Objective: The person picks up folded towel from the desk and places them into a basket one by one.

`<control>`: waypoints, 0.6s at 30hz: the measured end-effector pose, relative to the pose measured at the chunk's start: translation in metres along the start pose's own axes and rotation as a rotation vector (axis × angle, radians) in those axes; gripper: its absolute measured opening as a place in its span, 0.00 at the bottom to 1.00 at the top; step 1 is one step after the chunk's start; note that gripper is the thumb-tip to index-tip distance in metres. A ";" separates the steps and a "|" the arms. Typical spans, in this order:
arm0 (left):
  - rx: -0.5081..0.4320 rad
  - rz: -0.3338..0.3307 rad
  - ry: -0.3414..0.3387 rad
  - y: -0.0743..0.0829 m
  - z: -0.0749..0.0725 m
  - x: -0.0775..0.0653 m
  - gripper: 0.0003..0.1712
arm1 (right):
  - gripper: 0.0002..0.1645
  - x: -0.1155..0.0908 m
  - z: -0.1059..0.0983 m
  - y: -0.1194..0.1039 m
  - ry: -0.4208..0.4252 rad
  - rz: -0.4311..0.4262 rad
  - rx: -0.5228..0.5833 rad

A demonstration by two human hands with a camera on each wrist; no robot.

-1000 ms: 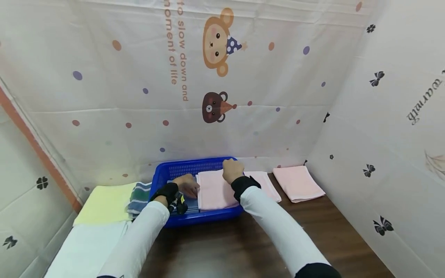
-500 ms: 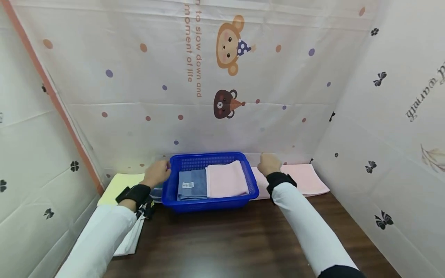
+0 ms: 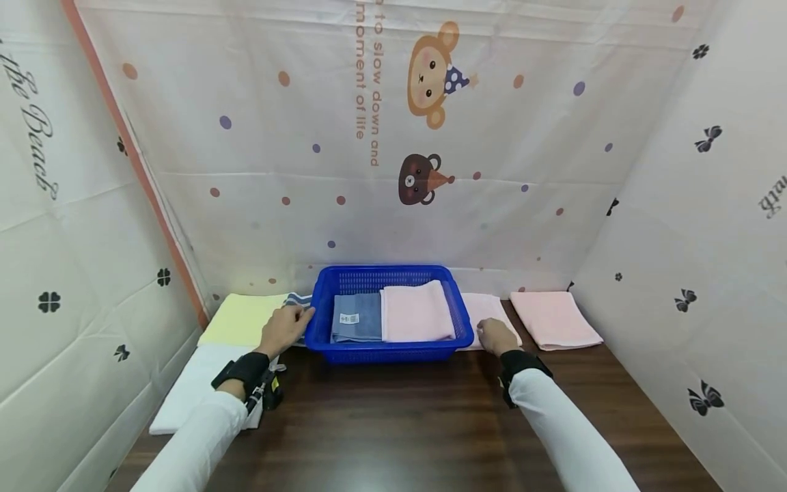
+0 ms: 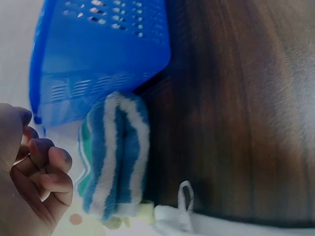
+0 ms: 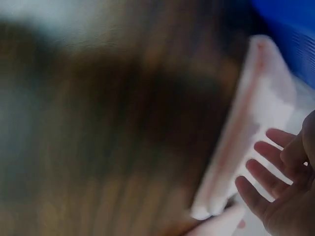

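Note:
A blue plastic basket (image 3: 389, 352) holds a folded blue towel (image 3: 363, 316) with a white label and a folded pink towel (image 3: 418, 313) beside it. My left hand (image 3: 285, 331) is at the basket's left rim. In the left wrist view, its fingers (image 4: 60, 160) are loosely curled around nothing, with one fingertip right by the rim. To the basket's right, my right hand (image 3: 499, 337) hovers over a pale pink folded towel (image 3: 481, 305). The right wrist view shows its fingers (image 5: 266, 179) spread and holding nothing, over that towel's edge.
Left of the basket lie a striped blue, green and white towel (image 4: 115, 155), a yellow towel (image 3: 242, 319) and a white towel (image 3: 197, 389). Another pink towel (image 3: 553, 319) is at the far right. Printed fabric walls (image 3: 295, 225) border the dark wooden table (image 3: 381, 417).
Both hands have left the towels inside the basket and moved apart to its two sides. Over the last half second they have come lower, and the head view has shifted left.

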State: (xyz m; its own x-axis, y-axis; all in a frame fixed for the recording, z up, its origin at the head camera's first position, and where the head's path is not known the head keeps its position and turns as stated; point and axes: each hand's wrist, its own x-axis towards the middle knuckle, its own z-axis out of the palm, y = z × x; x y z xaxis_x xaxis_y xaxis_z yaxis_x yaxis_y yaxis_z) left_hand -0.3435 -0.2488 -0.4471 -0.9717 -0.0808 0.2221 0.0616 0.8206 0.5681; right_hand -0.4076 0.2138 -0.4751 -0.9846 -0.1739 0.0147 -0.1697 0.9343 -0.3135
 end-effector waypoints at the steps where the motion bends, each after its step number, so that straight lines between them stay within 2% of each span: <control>1: -0.004 -0.004 -0.008 0.000 0.001 0.000 0.26 | 0.15 0.000 0.004 0.001 -0.004 -0.013 -0.007; 6: -0.017 -0.051 -0.084 0.001 0.005 -0.003 0.26 | 0.08 -0.007 0.014 0.005 0.014 -0.051 -0.009; 10: -0.014 -0.088 -0.141 0.000 0.012 -0.007 0.34 | 0.07 -0.022 0.013 0.019 -0.006 -0.143 0.030; 13: -0.068 -0.113 -0.146 -0.002 0.014 -0.013 0.38 | 0.05 -0.039 0.009 0.030 -0.074 -0.242 0.087; 16: -0.170 -0.160 -0.130 -0.003 0.013 -0.021 0.37 | 0.07 -0.058 -0.001 0.036 -0.209 -0.271 0.154; 18: -0.247 -0.217 -0.148 -0.003 0.012 -0.030 0.36 | 0.09 -0.073 -0.008 0.036 -0.301 -0.276 0.201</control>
State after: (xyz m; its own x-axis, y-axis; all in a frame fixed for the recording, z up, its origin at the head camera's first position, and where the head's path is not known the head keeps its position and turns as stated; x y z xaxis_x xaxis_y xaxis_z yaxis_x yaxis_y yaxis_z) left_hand -0.3168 -0.2422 -0.4646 -0.9896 -0.1402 -0.0315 -0.1138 0.6303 0.7680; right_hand -0.3417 0.2624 -0.4800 -0.8430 -0.5184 -0.1435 -0.3835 0.7663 -0.5155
